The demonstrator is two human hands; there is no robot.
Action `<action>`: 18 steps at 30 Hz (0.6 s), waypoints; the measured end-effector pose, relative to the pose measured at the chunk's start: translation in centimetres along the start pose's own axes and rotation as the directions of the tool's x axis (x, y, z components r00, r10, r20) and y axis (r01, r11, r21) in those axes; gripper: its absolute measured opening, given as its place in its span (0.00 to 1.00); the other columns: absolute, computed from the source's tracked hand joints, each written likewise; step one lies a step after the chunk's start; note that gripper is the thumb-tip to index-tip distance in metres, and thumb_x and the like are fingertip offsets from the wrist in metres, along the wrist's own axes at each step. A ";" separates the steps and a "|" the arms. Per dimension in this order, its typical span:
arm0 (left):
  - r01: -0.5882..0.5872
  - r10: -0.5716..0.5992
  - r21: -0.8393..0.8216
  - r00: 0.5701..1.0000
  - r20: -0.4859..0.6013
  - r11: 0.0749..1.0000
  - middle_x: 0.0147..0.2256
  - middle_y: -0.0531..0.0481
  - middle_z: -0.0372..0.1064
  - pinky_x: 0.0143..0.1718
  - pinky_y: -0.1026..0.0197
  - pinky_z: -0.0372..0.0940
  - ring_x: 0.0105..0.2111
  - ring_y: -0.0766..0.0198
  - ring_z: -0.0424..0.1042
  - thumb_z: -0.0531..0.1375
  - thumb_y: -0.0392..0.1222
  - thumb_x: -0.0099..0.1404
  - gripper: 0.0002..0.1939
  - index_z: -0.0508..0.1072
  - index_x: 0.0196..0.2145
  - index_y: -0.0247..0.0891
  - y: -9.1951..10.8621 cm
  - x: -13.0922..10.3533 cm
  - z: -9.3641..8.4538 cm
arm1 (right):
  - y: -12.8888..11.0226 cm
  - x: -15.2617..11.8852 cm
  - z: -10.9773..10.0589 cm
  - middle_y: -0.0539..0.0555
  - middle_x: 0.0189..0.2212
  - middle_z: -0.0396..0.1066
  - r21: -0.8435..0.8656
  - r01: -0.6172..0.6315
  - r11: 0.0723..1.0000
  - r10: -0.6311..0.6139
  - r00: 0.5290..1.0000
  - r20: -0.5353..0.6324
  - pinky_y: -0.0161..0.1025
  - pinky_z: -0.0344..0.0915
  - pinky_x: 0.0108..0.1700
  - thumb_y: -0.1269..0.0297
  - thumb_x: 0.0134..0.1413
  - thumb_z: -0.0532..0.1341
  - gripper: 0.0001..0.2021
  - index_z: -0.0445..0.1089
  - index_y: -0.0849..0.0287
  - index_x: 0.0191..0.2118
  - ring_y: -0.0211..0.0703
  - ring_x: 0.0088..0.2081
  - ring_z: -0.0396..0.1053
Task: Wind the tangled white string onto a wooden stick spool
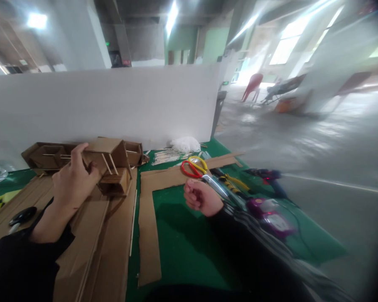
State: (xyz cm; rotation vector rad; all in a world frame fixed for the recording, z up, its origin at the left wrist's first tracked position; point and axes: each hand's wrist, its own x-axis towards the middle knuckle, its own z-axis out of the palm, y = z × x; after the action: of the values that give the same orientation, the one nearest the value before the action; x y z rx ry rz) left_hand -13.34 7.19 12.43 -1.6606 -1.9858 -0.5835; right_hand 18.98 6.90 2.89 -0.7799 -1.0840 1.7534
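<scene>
My left hand (74,178) grips the left side of a small brown cardboard model (113,149), its thumb and fingers on the upper box. Thin wooden sticks (109,163) stand upright in the model's open front, above a smaller box part. My right hand (203,197) hovers above the green table with its fingers curled in. Whatever those fingers may hold is hidden. Just beyond it lies a pair of scissors (192,175) with one red and one yellow handle loop. An angled strip of cardboard (149,235) lies between the hands.
Behind the model sits a longer cardboard structure (47,157). Loose sticks (166,156) and a white tangled bundle (185,144) lie by the white partition (113,100). Yellow-handled pliers (237,183), a purple device (277,222) and cardboard sheets (91,256) are also on the table.
</scene>
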 end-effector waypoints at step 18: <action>0.116 -0.116 -0.062 0.993 -0.004 0.991 0.52 0.26 0.67 0.40 0.38 0.67 0.43 0.32 0.74 0.60 0.53 0.59 0.47 0.40 0.66 0.33 -4.8 0.2 0.3 | -8.9 18.8 -5.8 0.58 0.52 0.66 -0.945 -0.248 0.213 -0.483 0.814 -0.322 0.50 0.69 0.48 0.60 0.62 0.59 0.17 0.65 0.60 0.54 0.47 0.48 0.69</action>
State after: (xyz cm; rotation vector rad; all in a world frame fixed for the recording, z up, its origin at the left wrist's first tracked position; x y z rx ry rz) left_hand -18.10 6.73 12.28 -1.5840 -2.0892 -0.6988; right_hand 19.69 27.97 7.58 -1.7941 -1.7134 0.2880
